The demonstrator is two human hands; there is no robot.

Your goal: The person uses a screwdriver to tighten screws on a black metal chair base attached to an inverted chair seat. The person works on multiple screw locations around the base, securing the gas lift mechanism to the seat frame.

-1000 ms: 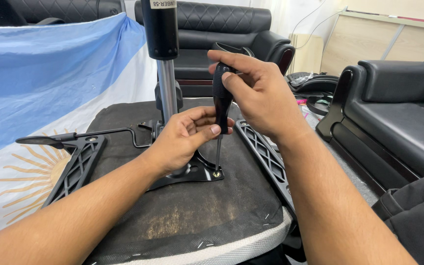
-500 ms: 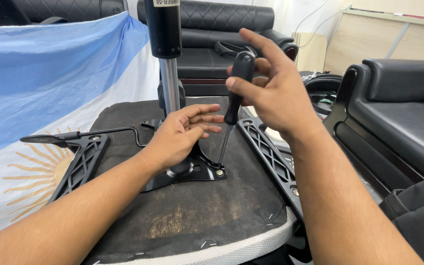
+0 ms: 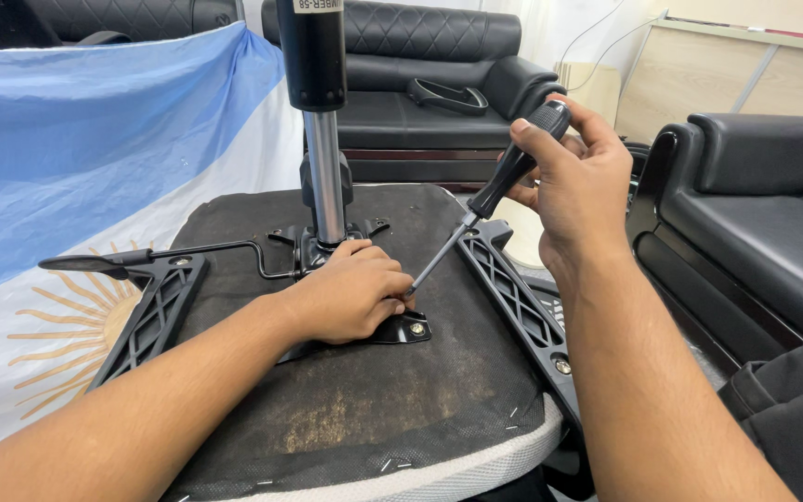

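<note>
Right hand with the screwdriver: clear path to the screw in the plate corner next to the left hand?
Probably yes. The screw sits exposed beside the left hand, which doesn't cover it. The screwdriver in the right hand already slants down toward that spot.

Place: office or lounge room around you | Evidence: black leather sofa (image 3: pixel 420 84), matching armchair (image 3: pixel 764 214), pale wooden cabinet (image 3: pixel 736 74), blue-and-white sun flag (image 3: pixel 95 158) draped left

Bright, even indoor light; sharp focus

Screwdriver (image 3: pixel 493 197) matt black plastic grip; gas cylinder (image 3: pixel 325 181) polished metal; seat underside (image 3: pixel 392 372) rough cloth
</note>
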